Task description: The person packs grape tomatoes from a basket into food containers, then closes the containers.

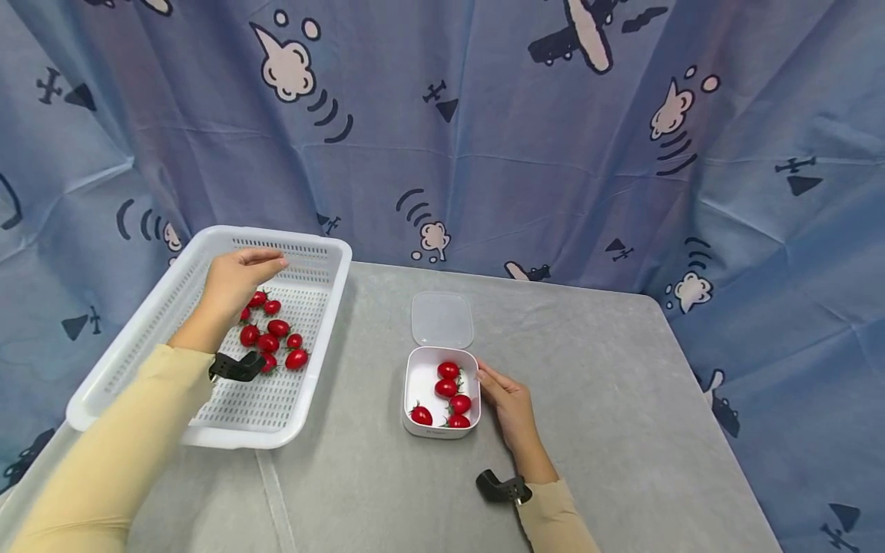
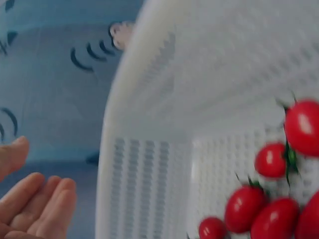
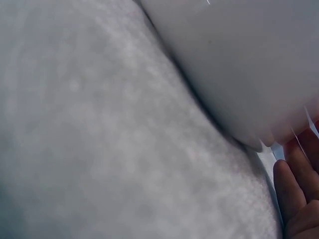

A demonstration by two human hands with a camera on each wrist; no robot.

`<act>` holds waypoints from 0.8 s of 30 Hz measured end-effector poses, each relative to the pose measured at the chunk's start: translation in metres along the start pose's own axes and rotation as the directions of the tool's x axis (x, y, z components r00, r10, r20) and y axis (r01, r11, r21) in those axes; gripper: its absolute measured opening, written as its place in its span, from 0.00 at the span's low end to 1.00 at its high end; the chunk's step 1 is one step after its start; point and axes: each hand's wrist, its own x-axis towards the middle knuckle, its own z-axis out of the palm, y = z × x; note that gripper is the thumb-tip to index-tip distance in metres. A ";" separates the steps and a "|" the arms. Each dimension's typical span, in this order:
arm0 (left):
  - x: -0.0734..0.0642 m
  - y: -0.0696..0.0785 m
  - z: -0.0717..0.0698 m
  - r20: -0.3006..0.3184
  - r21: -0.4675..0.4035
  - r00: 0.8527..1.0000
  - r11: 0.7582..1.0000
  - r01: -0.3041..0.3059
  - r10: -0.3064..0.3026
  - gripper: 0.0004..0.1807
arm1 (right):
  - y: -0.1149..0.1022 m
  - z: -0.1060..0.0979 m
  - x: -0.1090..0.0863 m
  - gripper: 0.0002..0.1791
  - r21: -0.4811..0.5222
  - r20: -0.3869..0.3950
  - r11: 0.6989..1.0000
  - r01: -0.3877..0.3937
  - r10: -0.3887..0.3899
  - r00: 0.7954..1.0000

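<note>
1. The left hand (image 1: 238, 280) is up over the far part of the big white basket (image 1: 235, 438). Its fingers are loose, and the left wrist view shows a gap between the thumb (image 2: 14, 153) and the other fingers (image 2: 56, 209).
2. The basket sits on the left side of the gray table (image 1: 588, 384). It has lots of little holes.
3. Small red tomatoes (image 1: 267, 343) lie in the basket, some touching each other. Nine show, and the arm may hide more. A few have green tops.
4. The right hand (image 1: 508, 403) touches the right side of the small white box (image 1: 437, 433). Its fingers look almost straight along the wall. I cannot tell how hard they press.
5. The box stands flat in the middle of the table, to the right of the basket. Five tomatoes are inside, four along its right side and one in the near left corner.
6. A see-through lid (image 1: 442, 319) lies on the table just beyond the box's far edge.
7. A blue curtain (image 1: 553, 153) with planes and clouds hangs behind the table.
</note>
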 end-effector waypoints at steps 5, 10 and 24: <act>0.012 -0.015 -0.010 -0.035 0.008 0.999 1.000 -0.001 0.001 0.32 | 0.000 0.000 0.000 0.22 -0.014 0.000 1.000 -0.003 0.003 1.000; 0.020 -0.033 -0.016 -0.058 -0.005 0.997 0.999 0.046 -0.046 0.32 | -0.001 0.000 0.000 0.22 -0.015 0.000 1.000 -0.008 0.008 1.000; 0.031 -0.056 -0.023 -0.003 -0.032 0.988 0.988 0.152 -0.152 0.34 | -0.002 0.000 0.000 0.22 -0.018 0.001 1.000 -0.009 0.009 1.000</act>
